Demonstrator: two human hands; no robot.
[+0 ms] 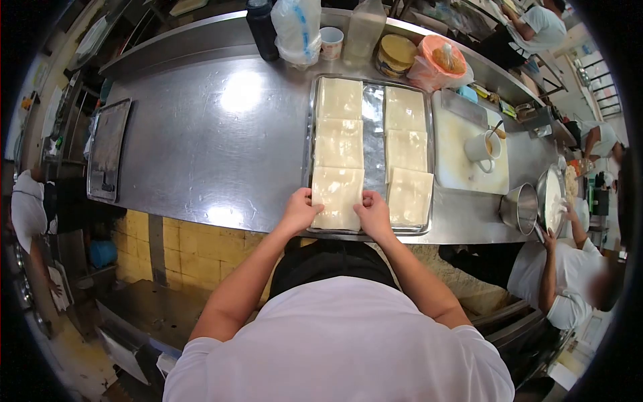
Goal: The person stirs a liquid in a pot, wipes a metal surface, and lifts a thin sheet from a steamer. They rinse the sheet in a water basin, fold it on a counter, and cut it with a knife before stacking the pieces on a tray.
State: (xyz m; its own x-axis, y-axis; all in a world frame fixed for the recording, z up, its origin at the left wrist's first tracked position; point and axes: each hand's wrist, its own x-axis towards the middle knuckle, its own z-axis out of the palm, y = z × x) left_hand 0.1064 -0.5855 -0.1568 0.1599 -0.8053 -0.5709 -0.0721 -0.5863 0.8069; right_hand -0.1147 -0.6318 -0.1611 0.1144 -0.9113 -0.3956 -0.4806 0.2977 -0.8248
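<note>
A metal baking tray [373, 107] lies on the steel table, bearing two columns of pale square dough sheets. My left hand [302, 210] pinches the left edge of the nearest left dough sheet [338, 194]. On that sheet's opposite edge, the fingers of my right hand [373, 214] are closed. The sheet lies flat at the tray's near end, overlapping the dough sheet behind it [339, 144]. Beside my right hand is the nearest sheet of the right column [410, 197]. Thumbs rest on top; what is under the sheet is hidden.
A white cutting board [455, 167] with a mug [479, 147] stands right of the tray. Bottles, a tub [395, 55] and an orange container [442, 57] line the back. Another tray [108, 151] lies far left. A co-worker [559, 268] holds a pan at right.
</note>
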